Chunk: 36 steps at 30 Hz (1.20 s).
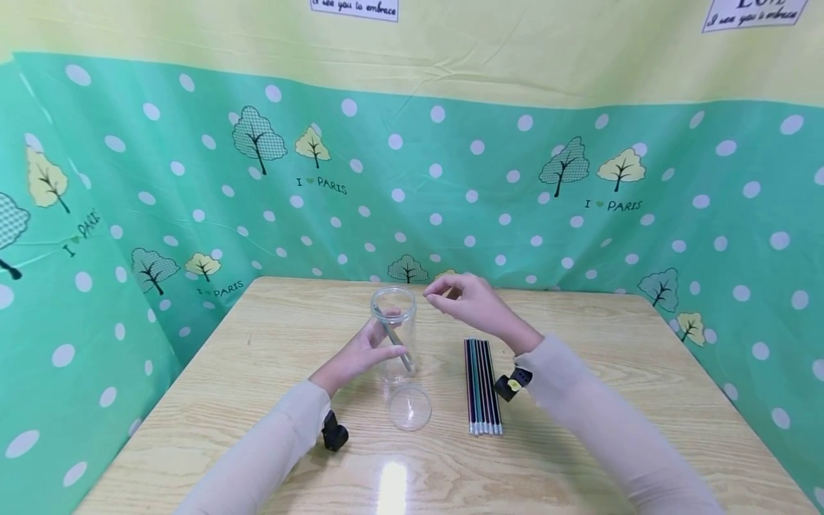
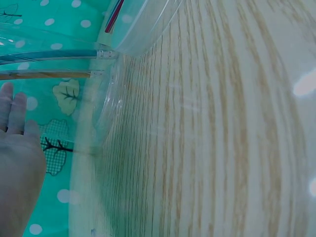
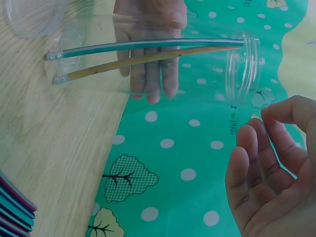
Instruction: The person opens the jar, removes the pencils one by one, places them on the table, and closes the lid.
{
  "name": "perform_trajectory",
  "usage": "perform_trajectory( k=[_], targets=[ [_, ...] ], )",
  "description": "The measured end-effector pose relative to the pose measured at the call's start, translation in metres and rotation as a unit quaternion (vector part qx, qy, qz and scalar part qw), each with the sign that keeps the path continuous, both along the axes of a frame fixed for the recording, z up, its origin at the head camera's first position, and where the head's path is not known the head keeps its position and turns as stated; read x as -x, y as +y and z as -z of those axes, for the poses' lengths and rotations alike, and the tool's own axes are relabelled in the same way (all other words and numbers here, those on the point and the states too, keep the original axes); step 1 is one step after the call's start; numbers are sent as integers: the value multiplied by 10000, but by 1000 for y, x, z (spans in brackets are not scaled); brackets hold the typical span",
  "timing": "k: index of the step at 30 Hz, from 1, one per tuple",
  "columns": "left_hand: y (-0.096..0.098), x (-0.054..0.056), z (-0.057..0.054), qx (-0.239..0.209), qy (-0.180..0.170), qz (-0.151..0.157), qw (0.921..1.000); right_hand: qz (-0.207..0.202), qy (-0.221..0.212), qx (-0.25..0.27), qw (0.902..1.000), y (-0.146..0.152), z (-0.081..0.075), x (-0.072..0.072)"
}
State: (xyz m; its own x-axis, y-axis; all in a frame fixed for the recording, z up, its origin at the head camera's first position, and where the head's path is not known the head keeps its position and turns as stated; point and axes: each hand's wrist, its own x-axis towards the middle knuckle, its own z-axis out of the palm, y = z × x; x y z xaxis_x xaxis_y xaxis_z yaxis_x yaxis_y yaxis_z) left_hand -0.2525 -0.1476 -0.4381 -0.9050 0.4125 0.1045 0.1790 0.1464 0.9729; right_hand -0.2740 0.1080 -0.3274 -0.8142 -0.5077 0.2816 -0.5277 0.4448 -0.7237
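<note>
From my remote seat I have the left hand (image 1: pixel 363 352) wrapped round a glassy jar (image 1: pixel 407 332) that stands upright on the desk (image 1: pixel 579 322), thumb on the near side, fingers behind. Inside lean a teal pencil (image 3: pixel 148 44) and a yellow pencil (image 3: pixel 123 62) (both eraser ends down). My right hand (image 1: pixel 470 304) is raised just beside the jar's mouth, fingers loosely bent and holding nothing. Near the jar's base I see a round see-through lid (image 1: pixel 410 408); whether they touch, I can't tell. To the jar's right, a row of pencils (image 1: pixel 481 386) lies side by side, silver ends toward the near edge.
</note>
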Motion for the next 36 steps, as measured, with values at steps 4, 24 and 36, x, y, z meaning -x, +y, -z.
perform_trajectory(
  k=[4, 24, 36],
  targets=[
    [0, 1, 1, -41, 51, 39, 10000, -134, 83, -17, 9999, -7, -5, -1],
    [-1, 1, 2, -98, 120, 166, 9997, -613, 102, -479, 9969, -47, -23, 3],
    [-3, 0, 1, -98, 79, 261, 9996, -940, 273, -752, 9923, -62, -27, 11]
  ],
)
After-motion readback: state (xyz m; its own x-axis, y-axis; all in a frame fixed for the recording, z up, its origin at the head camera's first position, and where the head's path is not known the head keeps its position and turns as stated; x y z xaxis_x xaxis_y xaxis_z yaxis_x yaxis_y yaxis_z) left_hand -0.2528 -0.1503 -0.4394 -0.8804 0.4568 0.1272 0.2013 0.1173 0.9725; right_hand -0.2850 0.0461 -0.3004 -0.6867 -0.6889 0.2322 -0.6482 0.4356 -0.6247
